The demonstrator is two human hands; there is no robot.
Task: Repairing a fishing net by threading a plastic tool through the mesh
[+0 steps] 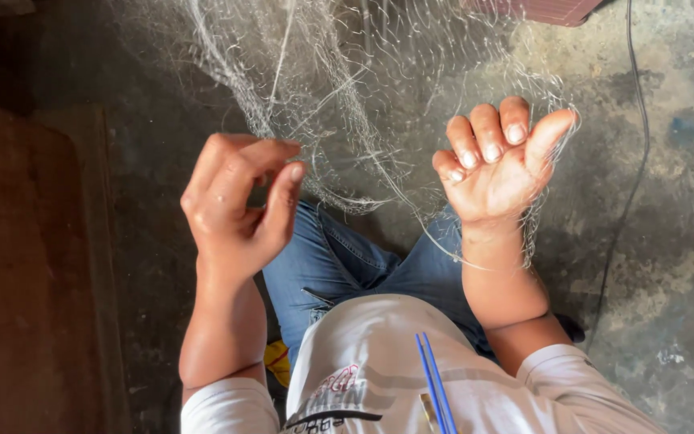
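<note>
A fine, clear fishing net (pixel 339 88) hangs in front of me and drapes down toward my knees. My left hand (pixel 238 201) is raised at the left, thumb and fingers pinched together on strands of the net. My right hand (pixel 496 165) is held palm up with its fingers curled; mesh lies over the fingers and trails down past the wrist. A blue, thin, flat netting needle (pixel 435 382) pokes up near my chest, against my white shirt. I am seated in blue jeans (pixel 347 261).
The floor is rough grey concrete (pixel 668 241). A black cable (pixel 632 185) runs down the right side. A brown wooden surface (pixel 18 281) fills the left edge. A reddish object (pixel 540 10) sits at the top right. Something yellow (pixel 279 362) shows under my left arm.
</note>
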